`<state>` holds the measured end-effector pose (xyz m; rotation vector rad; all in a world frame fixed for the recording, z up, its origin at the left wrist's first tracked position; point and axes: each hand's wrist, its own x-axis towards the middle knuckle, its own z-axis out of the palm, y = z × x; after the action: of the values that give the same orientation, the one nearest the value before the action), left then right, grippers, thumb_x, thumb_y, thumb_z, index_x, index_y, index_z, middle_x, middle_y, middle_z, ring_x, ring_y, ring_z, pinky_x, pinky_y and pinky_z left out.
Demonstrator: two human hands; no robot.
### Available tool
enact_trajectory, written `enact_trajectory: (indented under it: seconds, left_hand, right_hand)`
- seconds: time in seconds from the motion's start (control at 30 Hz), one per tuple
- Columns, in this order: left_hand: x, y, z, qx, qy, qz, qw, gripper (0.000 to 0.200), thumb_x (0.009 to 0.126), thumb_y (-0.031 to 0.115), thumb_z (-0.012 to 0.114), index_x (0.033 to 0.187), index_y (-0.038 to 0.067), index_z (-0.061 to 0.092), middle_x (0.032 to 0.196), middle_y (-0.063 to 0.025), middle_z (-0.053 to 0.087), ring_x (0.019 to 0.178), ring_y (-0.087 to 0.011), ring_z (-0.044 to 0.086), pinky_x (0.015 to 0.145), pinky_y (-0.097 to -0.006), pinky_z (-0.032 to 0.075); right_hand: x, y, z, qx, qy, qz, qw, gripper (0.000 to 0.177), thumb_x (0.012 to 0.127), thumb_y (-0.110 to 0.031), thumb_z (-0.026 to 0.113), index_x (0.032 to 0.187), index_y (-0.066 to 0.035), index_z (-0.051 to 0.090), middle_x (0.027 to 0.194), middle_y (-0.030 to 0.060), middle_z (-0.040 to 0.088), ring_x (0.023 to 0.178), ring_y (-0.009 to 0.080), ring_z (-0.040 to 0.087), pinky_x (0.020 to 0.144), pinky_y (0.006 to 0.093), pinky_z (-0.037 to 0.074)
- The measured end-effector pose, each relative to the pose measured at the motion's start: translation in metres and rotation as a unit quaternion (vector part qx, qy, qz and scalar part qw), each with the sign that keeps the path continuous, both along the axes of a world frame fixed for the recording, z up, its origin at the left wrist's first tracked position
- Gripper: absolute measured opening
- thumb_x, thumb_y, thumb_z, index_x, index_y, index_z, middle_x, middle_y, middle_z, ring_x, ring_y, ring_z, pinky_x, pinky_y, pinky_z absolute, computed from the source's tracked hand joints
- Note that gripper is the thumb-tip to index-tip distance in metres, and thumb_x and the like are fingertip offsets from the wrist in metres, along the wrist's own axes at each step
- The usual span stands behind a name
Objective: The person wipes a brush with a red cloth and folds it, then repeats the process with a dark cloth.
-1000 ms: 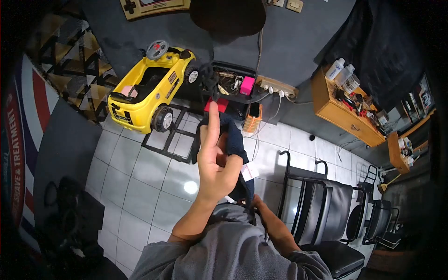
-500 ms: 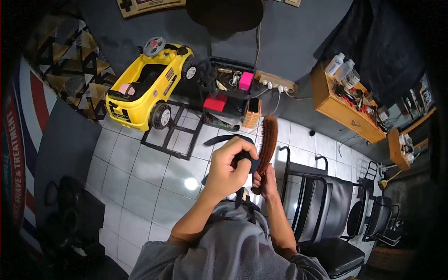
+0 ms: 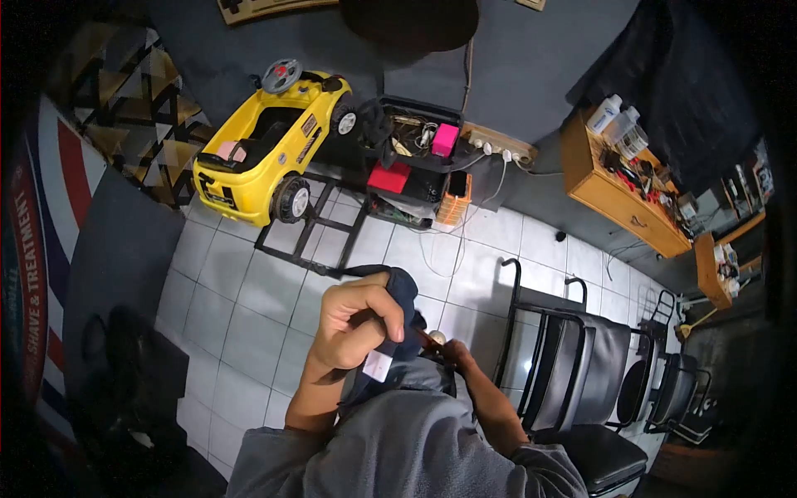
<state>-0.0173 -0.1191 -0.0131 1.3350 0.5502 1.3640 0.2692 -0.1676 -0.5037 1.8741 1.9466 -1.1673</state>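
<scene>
A dark blue cloth item, its shape partly hidden, has a white tag hanging from it. My left hand is closed on the dark cloth item, near its upper left part. Lower and to the right, my right hand is wrapped round the handle of the brown brush. Most of the brush is hidden behind the cloth item, so its bristles cannot be made out.
A yellow toy car sits at the upper left beside a black rack. A wooden drawer cabinet with bottles and tools is on the right wall. Black chairs stand at the lower right on white tiles.
My left hand has moved left and down with the dark item, and a white tag has come into view. My right hand has lowered, and the brush has dropped from upright to mostly hidden.
</scene>
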Motion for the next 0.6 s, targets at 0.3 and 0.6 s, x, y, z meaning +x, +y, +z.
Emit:
enact_trajectory:
  seconds: [0.3,0.6]
  left_hand:
    - [0.017,-0.028,-0.079,-0.161,0.136,0.016,0.977,0.050,0.076,-0.011,0.049,0.124,0.003,0.057,0.095,-0.0031,0.054,0.077,-0.0047,0.052,0.063,-0.0155,0.039]
    - [0.014,-0.042,-0.146,-0.186,0.292,0.065,0.936,0.045,0.081,-0.008,0.049,0.119,0.012,0.063,0.062,0.0010,0.052,0.056,-0.0013,0.037,0.048,-0.0192,0.032]
  right_hand:
    - [-0.039,0.035,0.203,-0.004,0.281,-0.368,0.886,0.059,0.091,-0.055,0.048,0.087,0.003,0.061,0.072,0.0072,0.059,0.063,0.0139,0.054,0.056,0.0308,0.043]
    - [-0.095,0.022,0.302,0.085,0.418,-0.200,0.882,0.038,0.072,0.000,0.069,0.108,0.003,0.057,0.090,0.0044,0.062,0.087,0.0108,0.057,0.077,0.0289,0.049]
